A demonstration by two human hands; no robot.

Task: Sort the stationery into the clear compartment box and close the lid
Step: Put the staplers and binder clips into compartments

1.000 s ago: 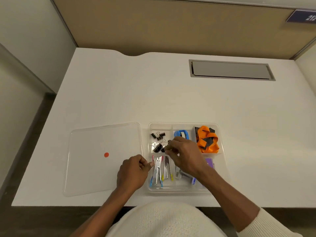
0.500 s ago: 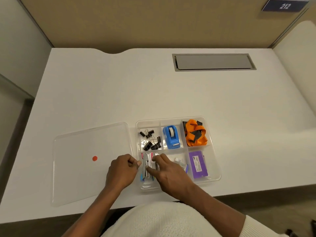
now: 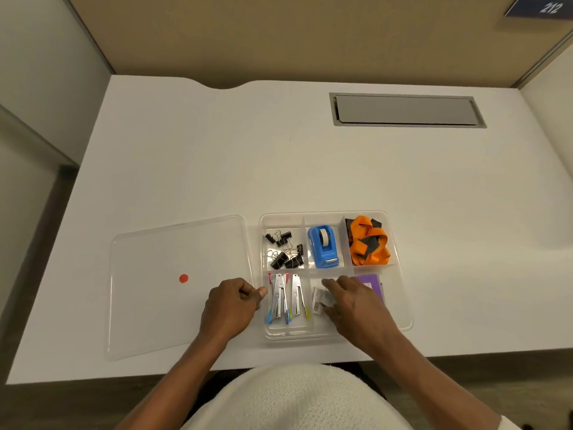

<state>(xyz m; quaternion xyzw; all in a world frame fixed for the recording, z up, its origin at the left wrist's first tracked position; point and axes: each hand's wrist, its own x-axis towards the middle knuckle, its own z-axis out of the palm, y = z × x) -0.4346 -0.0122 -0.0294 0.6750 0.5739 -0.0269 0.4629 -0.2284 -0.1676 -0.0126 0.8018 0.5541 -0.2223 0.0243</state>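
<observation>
Head view: clear plastic six-compartment box [image 3: 406, 318] sits on the matte white desk [image 3: 217, 169], its flat clear lid [image 3: 173, 274] just left, off. Left hand [image 3: 231, 307], loosely curled and holding nothing, touches the box's left wall. Right hand [image 3: 356, 305] rests in the near-middle compartment, fingers on small crinkly staple packets [image 3: 319, 301]; grip unclear. Slim metal staplers [image 3: 286, 297] lie near-left.

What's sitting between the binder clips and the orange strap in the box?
In the head view, the blue tape dispenser fills the middle back compartment, between the binder clips and orange strap.
</observation>
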